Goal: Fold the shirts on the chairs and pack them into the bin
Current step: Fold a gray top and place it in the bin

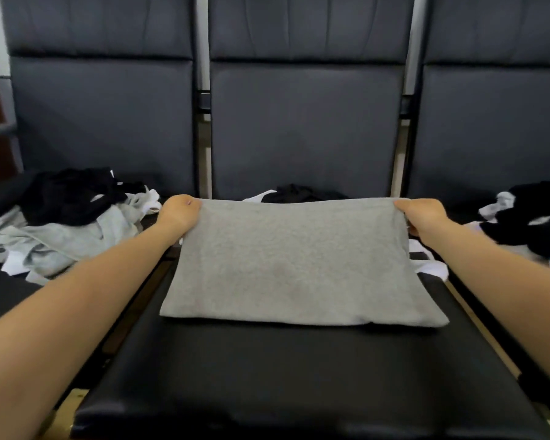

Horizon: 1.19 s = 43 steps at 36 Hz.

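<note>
both hands grasping the far edge of the grey shirt (294,262): left hand (179,212) pinches the far-left corner, right hand (421,214) the far-right. shirt lies part-folded on the middle chair seat (267,376), near edge flat. unfolded piles on the left chair (61,223) and right chair (534,223), one dark shirt (302,192) behind. bin not in view. risks as i see it: uneven pull between hands skews the fold; slick seat lets the lower layer slide; white fabric (431,266) poking out at the right could drag along.
</note>
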### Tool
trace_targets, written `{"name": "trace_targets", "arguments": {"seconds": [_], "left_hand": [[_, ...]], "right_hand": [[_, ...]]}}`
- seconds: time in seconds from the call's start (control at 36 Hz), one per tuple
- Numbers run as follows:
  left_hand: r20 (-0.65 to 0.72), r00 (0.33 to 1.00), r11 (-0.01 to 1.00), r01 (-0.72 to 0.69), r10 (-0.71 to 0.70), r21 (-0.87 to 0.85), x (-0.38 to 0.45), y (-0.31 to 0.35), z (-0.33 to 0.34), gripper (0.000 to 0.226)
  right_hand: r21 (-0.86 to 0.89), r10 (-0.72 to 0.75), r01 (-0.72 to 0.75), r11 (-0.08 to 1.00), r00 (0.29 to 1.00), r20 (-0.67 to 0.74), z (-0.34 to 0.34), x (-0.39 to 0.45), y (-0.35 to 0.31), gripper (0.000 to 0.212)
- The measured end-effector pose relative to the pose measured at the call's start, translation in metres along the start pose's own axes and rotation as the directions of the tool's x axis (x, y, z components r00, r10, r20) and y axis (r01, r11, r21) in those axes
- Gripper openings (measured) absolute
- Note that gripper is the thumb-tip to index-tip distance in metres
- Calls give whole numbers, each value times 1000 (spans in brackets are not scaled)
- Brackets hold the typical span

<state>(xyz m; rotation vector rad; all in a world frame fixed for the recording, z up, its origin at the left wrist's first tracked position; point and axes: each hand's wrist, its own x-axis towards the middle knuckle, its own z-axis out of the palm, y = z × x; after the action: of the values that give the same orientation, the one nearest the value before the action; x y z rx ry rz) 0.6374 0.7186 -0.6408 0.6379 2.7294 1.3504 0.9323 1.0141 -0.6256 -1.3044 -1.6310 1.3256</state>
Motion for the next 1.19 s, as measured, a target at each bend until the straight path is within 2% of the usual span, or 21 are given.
{"name": "trace_targets", "arguments": {"seconds": [0.14, 0.19, 0.28, 0.42, 0.53, 0.61, 0.67, 0.72, 0.81, 0.89, 1.0, 1.08, 1.19], "left_hand": [[-20, 993, 972, -110, 117, 210, 15, -14, 17, 31], [-1, 992, 959, -119, 123, 257, 17, -20, 26, 28], [6, 997, 965, -72, 73, 253, 16, -28, 35, 30], [-10, 999, 990, -34, 36, 139, 6, -27, 25, 49], [-8, 999, 979, -31, 33, 203, -15, -31, 12, 57], [55, 997, 958, -60, 46, 281, -38, -33, 3, 50], [122, 992, 938, -65, 25, 339, -57, -31, -5, 46], [156, 988, 914, -72, 10, 399, -74, -30, -11, 45], [224, 975, 869, -102, -10, 485, -106, -25, -16, 56], [270, 963, 860, -121, -20, 496, -125, -21, -17, 49], [281, 955, 943, -8, -91, 332, -130, -15, -13, 30], [233, 967, 970, 47, -104, 238, -129, -12, -10, 14], [201, 970, 990, 136, -140, 33, -124, -6, -6, 10]], "right_hand": [[-48, 3, -4, 999, 1000, -16, 18, 18, 11, 24], [-212, -55, 49, 976, 998, -20, 22, 21, 20, 19], [-401, -144, 128, 907, 990, -10, 24, 18, 31, 33], [-359, -158, 131, 924, 986, -49, 17, 4, 40, 43], [-325, -260, 215, 921, 960, -103, 1, -18, 46, 46], [-333, -305, 249, 909, 944, -127, -10, -39, 54, 26], [-355, -275, 227, 907, 957, -91, -17, -53, 61, 15], [-458, -212, 186, 869, 977, -6, -21, -70, 65, 30], [-701, -167, 206, 683, 978, 125, -25, -100, 63, 63], [-776, -103, 206, 596, 978, 181, -22, -126, 55, 72], [-722, -57, 229, 652, 966, 254, -15, -141, 45, 55], [-734, -20, 146, 663, 984, 178, -11, -142, 35, 38], [-497, 51, 9, 868, 993, 109, -10, -126, 33, 39]]}}
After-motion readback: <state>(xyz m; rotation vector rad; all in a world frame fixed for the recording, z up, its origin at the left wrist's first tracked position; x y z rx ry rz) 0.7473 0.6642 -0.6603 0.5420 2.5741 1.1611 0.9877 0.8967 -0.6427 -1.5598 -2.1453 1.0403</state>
